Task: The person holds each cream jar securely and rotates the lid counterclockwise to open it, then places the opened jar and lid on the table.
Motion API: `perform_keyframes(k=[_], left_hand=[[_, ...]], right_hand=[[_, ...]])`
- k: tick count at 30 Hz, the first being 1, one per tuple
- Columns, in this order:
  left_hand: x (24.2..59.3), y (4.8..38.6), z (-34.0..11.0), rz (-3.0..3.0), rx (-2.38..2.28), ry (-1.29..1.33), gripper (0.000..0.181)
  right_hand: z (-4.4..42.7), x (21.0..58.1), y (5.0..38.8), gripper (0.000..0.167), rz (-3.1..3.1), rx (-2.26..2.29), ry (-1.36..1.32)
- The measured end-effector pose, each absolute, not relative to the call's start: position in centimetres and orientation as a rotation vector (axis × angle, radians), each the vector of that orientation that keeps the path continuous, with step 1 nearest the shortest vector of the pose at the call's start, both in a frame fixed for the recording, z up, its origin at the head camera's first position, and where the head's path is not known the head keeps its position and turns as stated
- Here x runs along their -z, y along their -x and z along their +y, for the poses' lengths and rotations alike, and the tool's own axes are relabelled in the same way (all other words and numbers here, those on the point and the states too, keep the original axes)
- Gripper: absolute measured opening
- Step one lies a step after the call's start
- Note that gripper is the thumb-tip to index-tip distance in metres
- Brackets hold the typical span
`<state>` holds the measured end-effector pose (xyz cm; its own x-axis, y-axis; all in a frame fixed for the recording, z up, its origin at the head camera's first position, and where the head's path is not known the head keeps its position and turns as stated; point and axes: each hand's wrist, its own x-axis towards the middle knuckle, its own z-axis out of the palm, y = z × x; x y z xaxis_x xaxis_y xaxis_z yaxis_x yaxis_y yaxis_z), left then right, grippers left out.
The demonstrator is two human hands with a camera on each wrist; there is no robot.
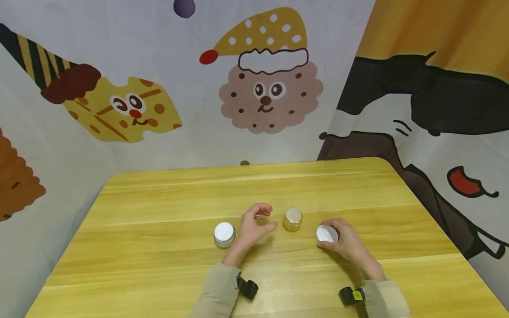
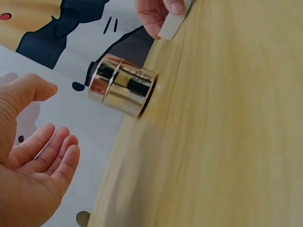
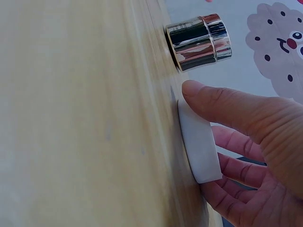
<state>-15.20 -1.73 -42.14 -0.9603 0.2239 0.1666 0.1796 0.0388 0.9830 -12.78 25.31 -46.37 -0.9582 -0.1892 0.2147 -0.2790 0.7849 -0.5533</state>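
Observation:
My right hand (image 1: 350, 240) holds a round white lid (image 1: 327, 234) by its edge, between thumb and fingers. The lid lies on the table with its hollow side up; in the right wrist view the thumb (image 3: 227, 104) rests across its rim. A shiny gold jar (image 1: 292, 219) with its top on stands upright between my hands. Beside it, apart from it, my left hand (image 1: 254, 225) hovers with loosely bent fingers and nothing in them. To the left of that forearm is a jar with a white top (image 1: 224, 233) and a greyish body.
The wooden table (image 1: 159, 274) has rounded far corners. Behind it hangs a cloth (image 1: 191, 150) with cartoon figures. Black wrist cameras (image 1: 248, 289) sit on both sleeves, low over the table.

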Motion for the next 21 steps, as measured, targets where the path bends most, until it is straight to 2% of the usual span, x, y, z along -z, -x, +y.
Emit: perform_keyframes(k=[4, 12, 21], left_hand=[[42.8, 15.6, -1.0, 2.227, -2.070, -0.441, 0.040], [46.6, 17.1, 0.6, 2.293, -1.969, -0.452, 0.054], [47.1, 17.6, 1.8, 2.387, -1.848, -0.470, 0.057]], right_hand=[[25.4, 46.4, 12.8, 0.050, -2.836, -0.920, -0.363], [25.4, 46.3, 12.8, 0.051, -2.842, -0.917, -0.353], [25.4, 46.4, 12.8, 0.050, -2.849, -0.942, -0.334]])
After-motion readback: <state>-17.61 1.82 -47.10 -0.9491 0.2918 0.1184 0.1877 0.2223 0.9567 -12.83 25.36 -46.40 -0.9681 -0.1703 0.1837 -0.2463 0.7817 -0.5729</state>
